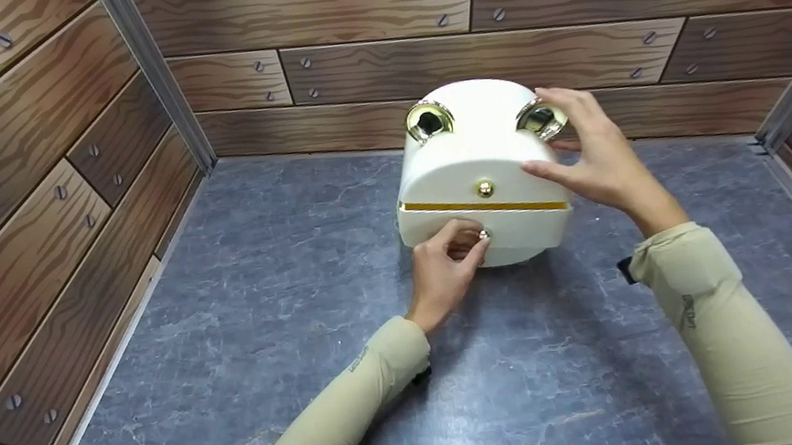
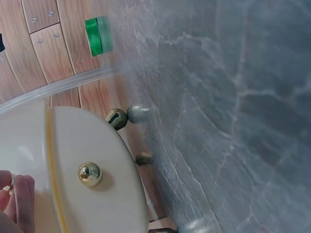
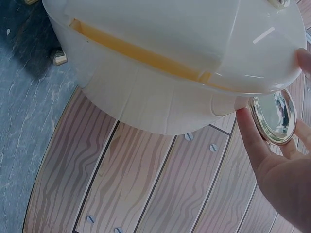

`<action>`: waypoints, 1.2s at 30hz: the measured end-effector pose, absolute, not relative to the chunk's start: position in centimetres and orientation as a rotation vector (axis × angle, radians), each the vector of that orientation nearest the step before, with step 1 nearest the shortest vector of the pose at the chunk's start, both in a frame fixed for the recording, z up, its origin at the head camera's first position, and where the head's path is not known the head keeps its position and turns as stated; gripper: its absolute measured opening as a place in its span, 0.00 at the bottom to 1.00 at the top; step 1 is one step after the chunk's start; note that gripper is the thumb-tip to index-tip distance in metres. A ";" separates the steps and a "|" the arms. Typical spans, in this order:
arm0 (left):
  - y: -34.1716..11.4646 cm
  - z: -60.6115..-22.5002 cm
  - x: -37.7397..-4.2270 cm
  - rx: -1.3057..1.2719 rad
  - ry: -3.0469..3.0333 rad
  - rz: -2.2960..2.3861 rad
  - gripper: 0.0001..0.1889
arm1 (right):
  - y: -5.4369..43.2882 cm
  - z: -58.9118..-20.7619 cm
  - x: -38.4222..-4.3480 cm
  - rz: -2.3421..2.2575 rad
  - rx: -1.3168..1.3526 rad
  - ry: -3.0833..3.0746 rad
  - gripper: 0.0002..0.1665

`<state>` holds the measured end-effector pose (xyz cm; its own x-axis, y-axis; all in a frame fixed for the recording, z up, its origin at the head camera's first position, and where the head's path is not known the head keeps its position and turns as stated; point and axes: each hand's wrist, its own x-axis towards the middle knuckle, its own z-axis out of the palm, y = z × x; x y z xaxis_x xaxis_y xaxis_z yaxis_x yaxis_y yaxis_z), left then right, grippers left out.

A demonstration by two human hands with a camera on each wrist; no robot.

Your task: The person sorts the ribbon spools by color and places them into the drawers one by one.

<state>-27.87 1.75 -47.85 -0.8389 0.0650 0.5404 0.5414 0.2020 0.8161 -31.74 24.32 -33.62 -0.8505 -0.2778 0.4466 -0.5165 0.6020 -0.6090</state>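
A rounded white drawer box (image 1: 482,95) stands on the floor with a gold ring on each side of its top. My left hand (image 1: 443,269) pinches the small gold knob (image 1: 484,234) of a drawer front below a yellow-orange slot. In the left wrist view those fingertips (image 2: 22,196) are at the edge, and another gold knob (image 2: 90,174) shows on a curved panel nearer the floor. My right hand (image 1: 604,159) grips the box's right side, thumb on the front and fingers behind the right gold ring (image 3: 276,116). The yellow-orange slot (image 3: 141,56) appears in the right wrist view too.
Wood-patterned walls (image 1: 369,6) enclose the grey marbled floor (image 1: 280,267). Above the slot sits a further gold knob (image 1: 485,188). A green object (image 2: 97,36) stands by the wall in the left wrist view. Gold feet (image 2: 116,119) show under the box.
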 end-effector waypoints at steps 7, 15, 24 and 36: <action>1.8 -47.8 -28.2 -0.570 -2.078 -1.703 0.05 | 24.3 -33.6 -31.7 1.103 0.640 -2.522 0.54; 2.0 -47.9 -28.6 -0.566 -2.087 -1.674 0.05 | 24.3 -33.6 -31.6 1.090 0.653 -2.508 0.54; 2.2 -47.8 -28.9 -0.557 -2.079 -1.675 0.05 | 24.4 -33.5 -31.7 1.083 0.653 -2.517 0.53; 2.2 -47.9 -29.1 -0.572 -2.060 -1.671 0.05 | 24.4 -33.5 -31.8 1.070 0.654 -2.521 0.53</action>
<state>-29.05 2.20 -47.92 -0.8249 0.0497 0.5631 0.5613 0.1910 0.8053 -31.76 24.39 -33.53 -0.8424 -0.2831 0.4584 -0.5264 0.6137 -0.5884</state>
